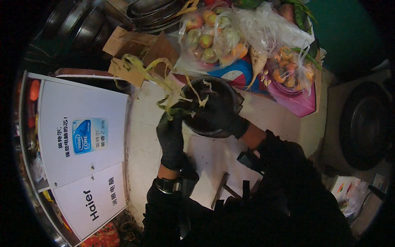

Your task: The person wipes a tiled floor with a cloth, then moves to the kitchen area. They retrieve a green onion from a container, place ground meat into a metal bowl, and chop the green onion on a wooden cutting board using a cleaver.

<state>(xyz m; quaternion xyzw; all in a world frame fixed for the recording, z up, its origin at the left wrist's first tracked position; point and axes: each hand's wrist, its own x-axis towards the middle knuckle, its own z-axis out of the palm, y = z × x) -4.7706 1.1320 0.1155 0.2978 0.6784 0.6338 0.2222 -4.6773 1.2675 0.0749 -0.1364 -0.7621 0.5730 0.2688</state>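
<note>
My left hand (171,134), in a black glove, is closed around a bunch of limp yellow-green plant stalks (165,81). They rise from the fingers and spread away over the cardboard. My right hand (223,114), gloved in black too, is over a round dark basin (213,131), just right of the stalks. Its fingers blend into the basin's dark inside, so what they hold is hidden. A thin pale stem with a whitish end (202,101) shows by its fingertips. A small pale scrap (208,85) is seen against the basin's far inner side.
Beyond the basin are clear plastic bags of tomatoes (206,40) and orange fruit (287,69), a white radish (257,63) and garlic cloves (267,82). An open cardboard box (132,40) stands far left. A white cabinet (83,108) borders the left, a large dark pan (365,126) the right.
</note>
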